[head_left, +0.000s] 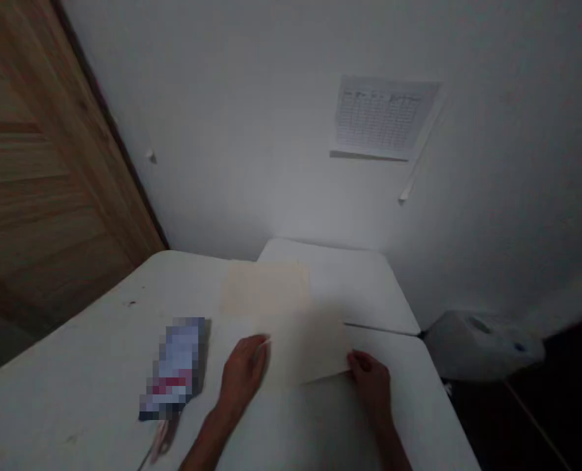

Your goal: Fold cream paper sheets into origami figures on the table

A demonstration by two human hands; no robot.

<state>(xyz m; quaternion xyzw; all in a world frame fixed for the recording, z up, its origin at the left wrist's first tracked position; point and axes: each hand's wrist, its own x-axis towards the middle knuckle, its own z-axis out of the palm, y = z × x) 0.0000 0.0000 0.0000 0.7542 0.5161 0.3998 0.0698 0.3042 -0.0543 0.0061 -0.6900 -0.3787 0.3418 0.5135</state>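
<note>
A cream sheet of paper (307,345) lies on the white table (89,366), blurred by motion. My left hand (242,376) grips its near-left edge, thumb on top. My right hand (372,383) pinches its near-right corner. A second cream sheet (265,286) lies flat just beyond it. Both forearms reach in from the bottom of the view.
A pixelated flat item (176,369) lies left of my left hand. A wooden door (36,163) stands at the left. A printed sheet (384,118) hangs on the white wall. A second white tabletop (354,281) adjoins behind. A white device (477,343) sits low to the right.
</note>
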